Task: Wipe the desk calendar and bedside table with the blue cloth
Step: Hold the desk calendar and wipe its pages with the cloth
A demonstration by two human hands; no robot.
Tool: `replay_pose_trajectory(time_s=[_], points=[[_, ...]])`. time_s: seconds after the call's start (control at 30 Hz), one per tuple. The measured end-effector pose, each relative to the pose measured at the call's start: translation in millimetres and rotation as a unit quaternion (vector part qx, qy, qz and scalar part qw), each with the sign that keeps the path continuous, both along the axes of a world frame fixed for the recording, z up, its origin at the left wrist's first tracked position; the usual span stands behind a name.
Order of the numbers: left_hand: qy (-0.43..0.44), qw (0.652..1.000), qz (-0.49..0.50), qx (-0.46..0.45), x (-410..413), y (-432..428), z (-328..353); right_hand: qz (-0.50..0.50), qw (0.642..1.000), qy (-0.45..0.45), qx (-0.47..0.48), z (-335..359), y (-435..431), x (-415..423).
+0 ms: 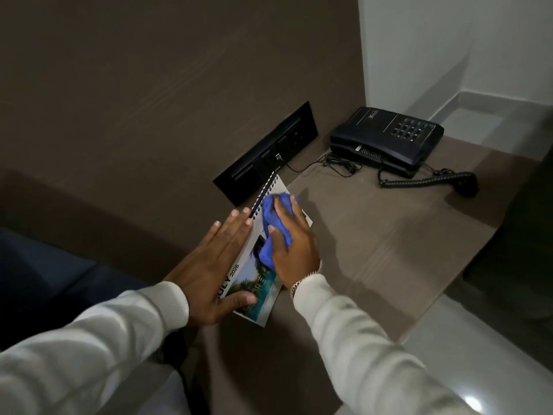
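A spiral-bound desk calendar [254, 283] with a pool photo stands near the left edge of the brown bedside table [374, 244], against the wall panel. My left hand [215, 265] holds it, fingers along its back and spiral edge, thumb pressed on its lower front. My right hand [294, 244] presses the crumpled blue cloth [273, 226] against the calendar's front face. The cloth covers the upper middle of the page.
A black telephone [389, 139] sits at the back of the table, its coiled cord [428, 181] trailing to the right. A black socket panel [266, 154] is set into the brown wall behind the calendar. Pale floor tiles lie to the right.
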State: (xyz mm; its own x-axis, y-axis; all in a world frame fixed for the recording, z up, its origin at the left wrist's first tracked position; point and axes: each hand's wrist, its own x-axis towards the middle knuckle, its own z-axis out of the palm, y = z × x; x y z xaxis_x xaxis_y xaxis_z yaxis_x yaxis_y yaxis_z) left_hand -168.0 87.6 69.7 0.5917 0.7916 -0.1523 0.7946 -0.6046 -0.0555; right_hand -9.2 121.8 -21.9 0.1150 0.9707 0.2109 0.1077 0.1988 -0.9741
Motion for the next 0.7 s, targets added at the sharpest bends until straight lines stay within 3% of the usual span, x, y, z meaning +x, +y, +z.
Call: replay_pose_trajectory(time_s=[0.13, 0.3, 0.57, 0.7], points=[[-0.01, 1.0, -0.003, -0.007, -1, 0, -2, -0.039, 0.995, -0.022, -0.086, -27, -27, -7], [-0.028, 1.0, -0.006, -0.002, 1, -1, -3, -0.022, 0.993, -0.038, -0.113, -30, -56, -19], [-0.005, 1.0, -0.001, 0.018, -4, -1, -5, 0.21, 0.966, 0.006, -0.148, -26, -100, 18], [0.013, 1.0, 0.01, 0.015, -2, 1, -5, 0.232, 0.958, 0.009, -0.17, -2, -82, 66]])
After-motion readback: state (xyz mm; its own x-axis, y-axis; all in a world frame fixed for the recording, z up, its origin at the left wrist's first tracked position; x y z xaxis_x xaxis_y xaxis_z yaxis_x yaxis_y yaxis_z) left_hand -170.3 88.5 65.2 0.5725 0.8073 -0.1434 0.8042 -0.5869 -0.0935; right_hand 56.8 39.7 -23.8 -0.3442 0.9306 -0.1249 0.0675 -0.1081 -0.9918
